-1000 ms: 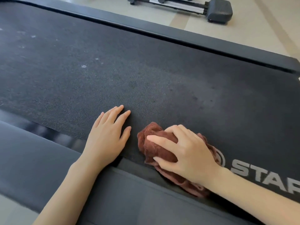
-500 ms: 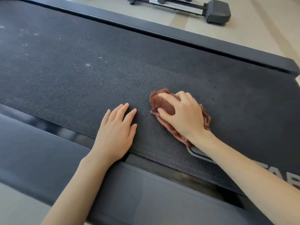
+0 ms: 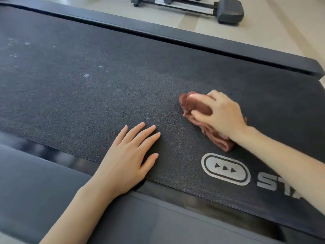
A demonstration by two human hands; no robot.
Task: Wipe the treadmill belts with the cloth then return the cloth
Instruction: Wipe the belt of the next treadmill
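At the far left, pale specks (image 3: 86,75) are seen scattered on the dark, textured belt (image 3: 73,110), and a smooth grey side rail (image 3: 35,180) is seen along its near edge. The left hand (image 3: 126,161) is laid palm down on the belt by that edge, its grip spread: the fingers are straight and slightly fanned, and nothing is held. To its right, and apart from it, a brown cloth (image 3: 218,140) is bunched on the belt. The cloth is pressed down under the right hand (image 3: 222,114), whose grip is curled over the bunch, with folds pinched between thumb and fingers; a tail of cloth is left trailing beneath the wrist. Below it, a silver oval logo (image 3: 226,169) with three arrowheads is printed on the belt, followed by letters (image 3: 267,181) partly hidden by the right forearm, perhaps "ST". The black far rail (image 3: 193,38) is seen beyond, and on the pale floor (image 3: 281,32) past it grey equipment (image 3: 228,10) is partly shown.
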